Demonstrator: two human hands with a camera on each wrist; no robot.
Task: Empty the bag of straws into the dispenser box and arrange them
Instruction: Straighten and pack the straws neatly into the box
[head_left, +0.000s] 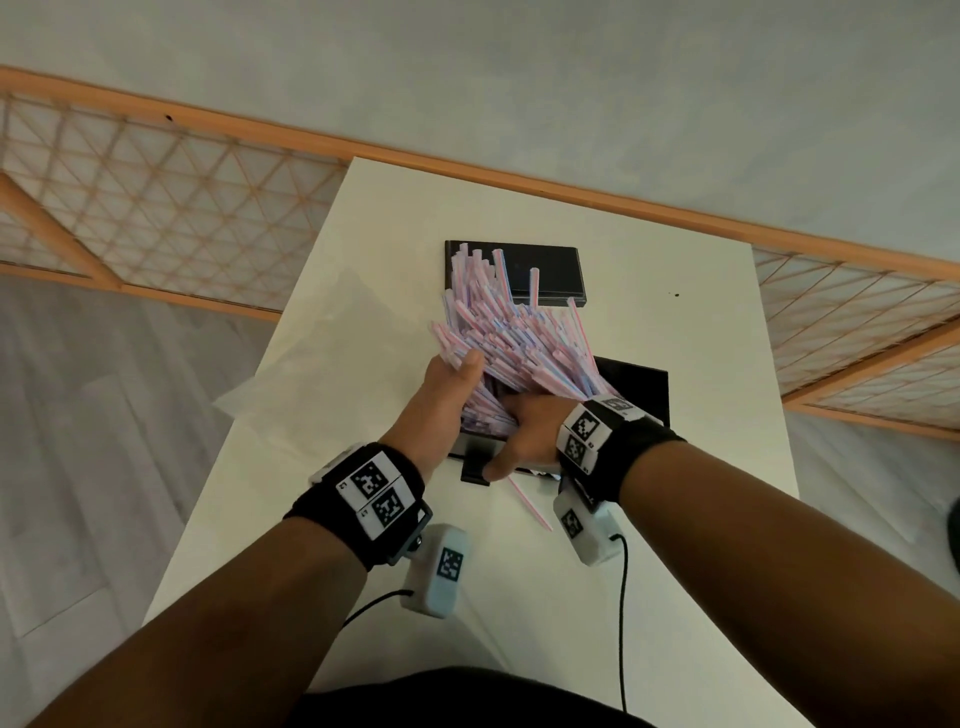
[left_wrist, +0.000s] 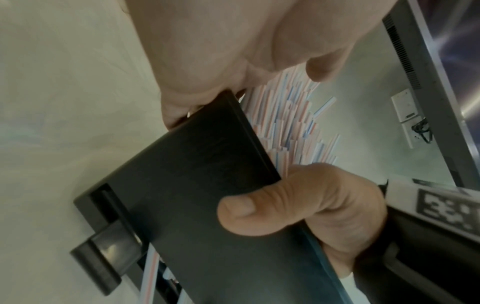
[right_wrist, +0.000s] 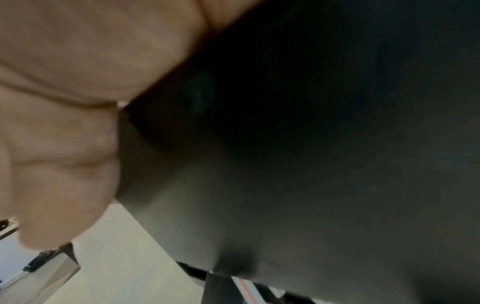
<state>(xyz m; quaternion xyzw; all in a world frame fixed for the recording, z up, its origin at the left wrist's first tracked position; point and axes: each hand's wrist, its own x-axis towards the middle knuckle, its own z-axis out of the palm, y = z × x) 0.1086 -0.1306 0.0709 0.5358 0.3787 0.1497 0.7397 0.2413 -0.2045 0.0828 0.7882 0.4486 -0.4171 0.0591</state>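
Arranging: the left hand (head_left: 452, 384) and right hand (head_left: 524, 431) clasp the straws (head_left: 509, 332) fanning above the dispenser box (head_left: 636, 387); next, I judge, settle them level inside.

A thick bundle of thin paper-wrapped straws with pink and blue stripes (head_left: 511, 332) fans out at the centre of the head view, its lower ends down inside the black rectangular plastic dispenser box (head_left: 641, 384), its upper ends splayed toward the top of the frame at uneven heights. The box stands on the white table just below centre, a small black tab projecting from its near bottom edge. One loose striped straw (head_left: 530, 503) lies flat on the table just below the box.
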